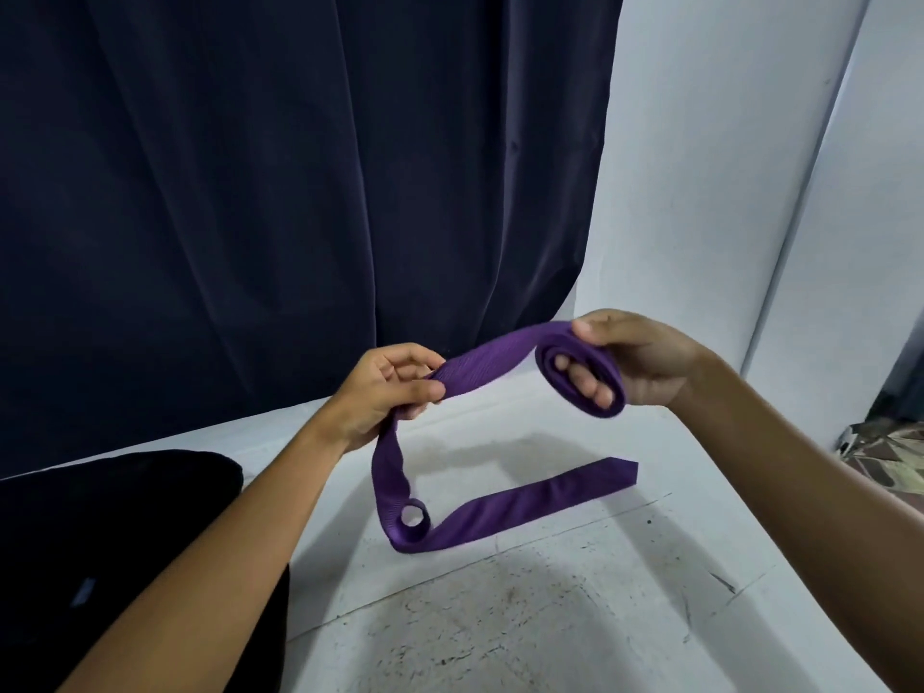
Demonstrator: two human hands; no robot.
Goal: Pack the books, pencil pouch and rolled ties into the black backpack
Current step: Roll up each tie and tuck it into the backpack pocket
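The black backpack lies at near left on the white surface. The purple tie is being rolled: the right hand holds the coil around its fingers, the left hand pinches the band, and the tail trails on the surface. Next, probably, more winding before packing.

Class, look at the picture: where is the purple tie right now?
The purple tie is mid-frame, stretched between the left hand and right hand, its tail trailing onto the white surface beside the black backpack.
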